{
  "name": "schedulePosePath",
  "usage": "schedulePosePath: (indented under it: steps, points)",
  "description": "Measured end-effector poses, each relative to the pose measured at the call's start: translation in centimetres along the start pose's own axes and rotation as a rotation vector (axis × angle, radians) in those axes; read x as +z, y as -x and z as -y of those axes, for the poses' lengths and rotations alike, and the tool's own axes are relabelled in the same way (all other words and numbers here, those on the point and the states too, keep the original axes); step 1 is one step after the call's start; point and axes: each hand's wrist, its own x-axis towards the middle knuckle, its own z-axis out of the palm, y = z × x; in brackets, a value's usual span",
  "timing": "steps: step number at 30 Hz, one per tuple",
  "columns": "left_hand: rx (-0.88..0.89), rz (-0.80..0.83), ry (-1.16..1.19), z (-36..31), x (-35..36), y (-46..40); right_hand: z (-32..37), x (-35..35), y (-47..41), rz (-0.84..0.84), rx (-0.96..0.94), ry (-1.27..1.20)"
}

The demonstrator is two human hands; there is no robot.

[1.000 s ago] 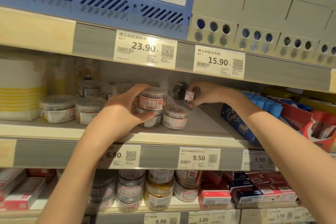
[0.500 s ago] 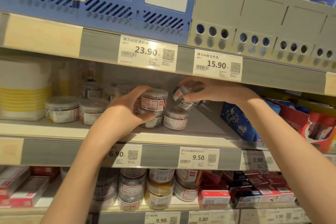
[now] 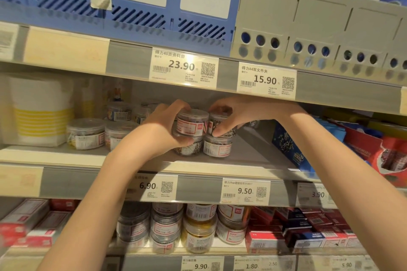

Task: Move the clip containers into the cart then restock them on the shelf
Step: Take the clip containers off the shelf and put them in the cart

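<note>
Both arms reach up into the middle shelf [image 3: 220,166] of a shop rack. The left hand [image 3: 161,126] curls round a small clear tub of clips [image 3: 192,122], thumb at the front low down and fingers over the lid, holding it on top of another tub [image 3: 189,147] that stands on the shelf board. The right hand [image 3: 236,114] grips a second upper tub [image 3: 217,123] just beside the first, fingers draped over its top and thumb pressed on its front; this one sits on a lower tub [image 3: 217,146] with a white label. The two upper tubs touch or nearly touch; I cannot tell which.

To the left on the same shelf stand two more clear tubs [image 3: 86,133] side by side, with further ones behind them, blurred. Farther left is a white box with yellow stripes [image 3: 38,112]. To the right lies a blue printed box [image 3: 288,147], and beyond it red packs [image 3: 387,156].

Price tags along the shelf edge read 6.90 [image 3: 148,186], 9.50 [image 3: 245,191] and 3.90. The shelf below holds stacked round tubs [image 3: 198,229] and red boxes [image 3: 293,233]. Above, a blue slotted tray [image 3: 136,15] and a grey file holder [image 3: 319,28] stand over tags marked 23.90 and 15.90.
</note>
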Motion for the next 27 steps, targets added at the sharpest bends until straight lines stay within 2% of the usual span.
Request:
schedulePosePath:
  steps: [5, 13, 16, 27]
  points:
    - [-0.009, 0.148, -0.112, -2.0, -1.8, -1.4, -0.1, 0.5, -0.3, 0.095, 0.037, -0.103]
    - [-0.026, 0.388, -0.324, -2.9, -2.1, -4.0, 0.9, 0.4, -0.3, 0.139, 0.092, -0.037]
    - [-0.069, 0.476, -0.319, -3.2, -2.1, -4.4, 1.2, 0.8, -0.2, 0.139, 0.141, -0.039]
    - [-0.095, 0.520, -0.291, -2.8, -1.8, -4.6, 1.4, 1.3, 0.6, 0.131, 0.084, -0.106]
